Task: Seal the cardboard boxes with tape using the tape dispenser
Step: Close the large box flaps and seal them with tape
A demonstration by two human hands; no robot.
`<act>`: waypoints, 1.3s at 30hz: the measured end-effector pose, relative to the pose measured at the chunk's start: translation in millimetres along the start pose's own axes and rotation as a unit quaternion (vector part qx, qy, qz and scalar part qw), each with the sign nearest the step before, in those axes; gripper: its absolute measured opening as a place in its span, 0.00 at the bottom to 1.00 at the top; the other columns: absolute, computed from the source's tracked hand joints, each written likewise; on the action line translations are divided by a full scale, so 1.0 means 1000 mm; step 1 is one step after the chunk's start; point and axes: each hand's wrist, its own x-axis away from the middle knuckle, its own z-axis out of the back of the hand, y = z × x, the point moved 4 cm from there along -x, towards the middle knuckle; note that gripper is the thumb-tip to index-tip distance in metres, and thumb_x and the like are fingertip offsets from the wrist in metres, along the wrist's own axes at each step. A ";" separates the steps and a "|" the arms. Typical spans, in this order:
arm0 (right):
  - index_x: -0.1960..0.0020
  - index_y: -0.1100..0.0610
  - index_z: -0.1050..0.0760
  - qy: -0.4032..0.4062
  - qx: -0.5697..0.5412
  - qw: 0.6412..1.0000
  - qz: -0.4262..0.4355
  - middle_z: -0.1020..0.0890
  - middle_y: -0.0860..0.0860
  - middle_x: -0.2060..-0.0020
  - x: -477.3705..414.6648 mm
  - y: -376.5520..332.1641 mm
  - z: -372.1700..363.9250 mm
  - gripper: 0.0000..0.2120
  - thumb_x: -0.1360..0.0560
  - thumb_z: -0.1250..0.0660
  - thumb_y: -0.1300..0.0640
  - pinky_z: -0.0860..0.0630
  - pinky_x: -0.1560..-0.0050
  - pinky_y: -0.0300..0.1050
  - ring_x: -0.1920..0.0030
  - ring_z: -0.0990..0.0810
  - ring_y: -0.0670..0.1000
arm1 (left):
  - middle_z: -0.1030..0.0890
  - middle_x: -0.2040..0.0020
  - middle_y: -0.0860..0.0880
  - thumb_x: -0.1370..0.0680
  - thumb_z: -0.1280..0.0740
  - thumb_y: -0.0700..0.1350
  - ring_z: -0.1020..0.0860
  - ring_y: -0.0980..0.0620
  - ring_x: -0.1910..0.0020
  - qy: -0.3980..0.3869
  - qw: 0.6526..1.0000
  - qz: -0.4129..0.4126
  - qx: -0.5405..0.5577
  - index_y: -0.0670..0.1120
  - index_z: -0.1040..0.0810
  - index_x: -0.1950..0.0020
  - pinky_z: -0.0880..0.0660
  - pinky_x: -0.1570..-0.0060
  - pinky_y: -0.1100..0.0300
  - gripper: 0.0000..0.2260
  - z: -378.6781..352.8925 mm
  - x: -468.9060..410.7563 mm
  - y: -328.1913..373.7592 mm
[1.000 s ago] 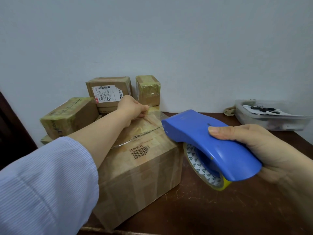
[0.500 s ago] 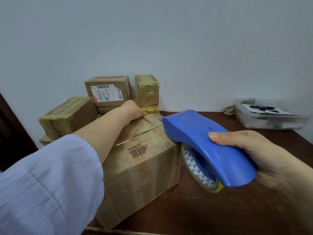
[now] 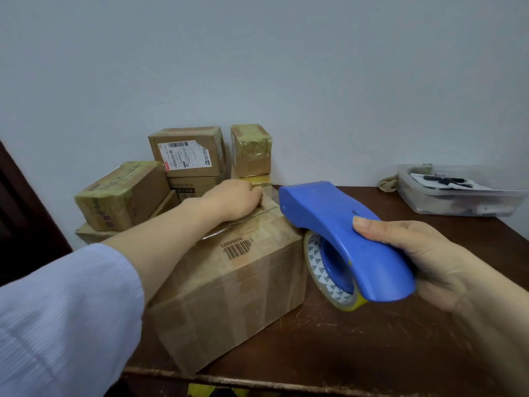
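At the near left a pale sleeve [image 3: 65, 316] is seen, the forearm being stretched across the large cardboard box [image 3: 229, 287], which is set skewed on the dark table [image 3: 372, 339], one bottom corner close to the near edge. Its long axis is judged to run from near left to far right, and a glossy line of tape [image 3: 246, 219] is laid along that axis on the top.

To its right the tape dispenser [image 3: 337, 233] is gripped by the right hand [image 3: 423, 259], the thumb laid on the blue back and the fingers wrapped underneath. Its long axis is angled from near right to far left, the nose being held just over the box's upper right edge, probably so that tape can be drawn along the seam. The tape roll [image 3: 323, 270] is hung beside the box's end face.

Further off, the left hand [image 3: 232, 200] is rested on the far top edge, apparently to anchor the strip; its fingers are bent, but pinching cannot be told from pressing.

Behind, smaller boxes [image 3: 189, 151] are stacked against the wall, and a clear plastic container [image 3: 458, 196] is placed far right
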 end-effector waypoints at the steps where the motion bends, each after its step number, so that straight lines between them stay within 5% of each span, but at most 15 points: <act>1: 0.62 0.65 0.18 0.010 -0.003 1.000 0.001 0.16 0.59 0.66 0.000 0.002 0.001 0.15 0.43 0.28 0.55 0.24 0.75 0.40 0.72 0.18 0.52 | 0.24 0.36 0.40 0.17 0.51 0.54 0.27 0.42 0.38 -0.017 1.000 0.001 0.000 0.43 0.23 0.38 0.32 0.42 0.55 0.23 -0.003 0.003 0.003; 3: 0.53 0.63 0.19 0.032 -0.006 0.999 0.015 0.15 0.56 0.63 0.001 0.005 0.004 0.18 0.41 0.28 0.56 0.23 0.73 0.39 0.69 0.16 0.50 | 0.30 0.29 0.44 0.17 0.54 0.57 0.32 0.44 0.31 -0.047 0.999 -0.011 0.012 0.48 0.29 0.30 0.37 0.32 0.52 0.24 -0.001 0.011 0.009; 5: 0.43 0.56 0.21 0.052 -0.011 0.998 0.040 0.14 0.51 0.55 0.001 0.006 0.009 0.25 0.40 0.28 0.57 0.22 0.70 0.39 0.61 0.15 0.48 | 0.30 0.31 0.47 0.21 0.44 0.57 0.31 0.47 0.34 -0.100 0.990 -0.030 0.098 0.49 0.35 0.26 0.35 0.34 0.54 0.25 0.011 0.022 0.013; 7: 0.40 0.48 0.23 0.049 -0.032 0.996 0.061 0.15 0.47 0.50 0.002 0.005 0.010 0.27 0.39 0.28 0.58 0.19 0.64 0.41 0.55 0.15 0.48 | 0.30 0.39 0.49 0.35 0.31 0.58 0.31 0.50 0.42 -0.225 0.955 -0.035 0.188 0.47 0.38 0.25 0.29 0.48 0.64 0.41 0.019 0.039 0.016; 9: 0.41 0.47 0.21 0.027 -0.040 0.996 0.072 0.15 0.47 0.50 -0.001 0.004 0.006 0.24 0.37 0.30 0.59 0.18 0.61 0.42 0.55 0.15 0.48 | 0.41 0.26 0.50 0.41 0.27 0.62 0.41 0.50 0.27 -0.290 0.952 -0.042 0.093 0.51 0.51 0.21 0.36 0.32 0.58 0.55 0.018 0.052 0.014; 12: 0.43 0.46 0.20 0.033 -0.023 0.995 0.089 0.16 0.48 0.48 -0.006 0.002 0.000 0.24 0.39 0.29 0.56 0.20 0.57 0.46 0.56 0.16 0.47 | 0.59 0.21 0.50 0.48 0.29 0.73 0.58 0.48 0.22 -0.246 0.965 -0.039 -0.082 0.52 0.64 0.22 0.52 0.25 0.45 0.66 0.012 0.049 0.011; 18: 0.34 0.36 0.32 0.076 0.242 0.952 0.169 0.27 0.38 0.38 -0.005 0.005 -0.007 0.46 0.51 0.22 0.42 0.25 0.45 0.42 0.42 0.24 0.42 | 0.57 0.21 0.50 0.49 0.31 0.74 0.53 0.48 0.23 -0.211 0.972 -0.042 -0.099 0.52 0.64 0.22 0.48 0.25 0.47 0.66 0.006 0.041 0.009; 27: 0.32 0.26 0.44 0.068 0.439 0.876 0.190 0.31 0.33 0.38 0.018 0.012 0.002 0.46 0.43 0.23 0.43 0.28 0.50 0.36 0.45 0.26 0.40 | 0.53 0.21 0.49 0.54 0.35 0.73 0.51 0.45 0.23 -0.174 0.978 -0.050 -0.107 0.53 0.61 0.22 0.47 0.27 0.49 0.67 0.003 0.047 0.011; 32: 0.40 0.18 0.41 0.062 0.436 0.884 0.155 0.27 0.24 0.47 0.058 0.035 0.030 0.45 0.46 0.21 0.46 0.26 0.54 0.32 0.47 0.23 0.39 | 0.49 0.22 0.45 0.50 0.33 0.73 0.48 0.42 0.24 -0.154 0.982 -0.038 -0.105 0.52 0.58 0.21 0.44 0.29 0.49 0.64 0.004 0.040 0.010; 39: 0.37 0.20 0.47 0.018 0.489 0.867 0.091 0.29 0.31 0.42 0.046 0.036 0.024 0.45 0.42 0.24 0.44 0.25 0.51 0.34 0.49 0.23 0.40 | 0.52 0.21 0.48 0.55 0.35 0.73 0.49 0.45 0.24 -0.171 0.978 -0.051 -0.107 0.53 0.60 0.22 0.45 0.28 0.52 0.67 0.007 0.039 0.009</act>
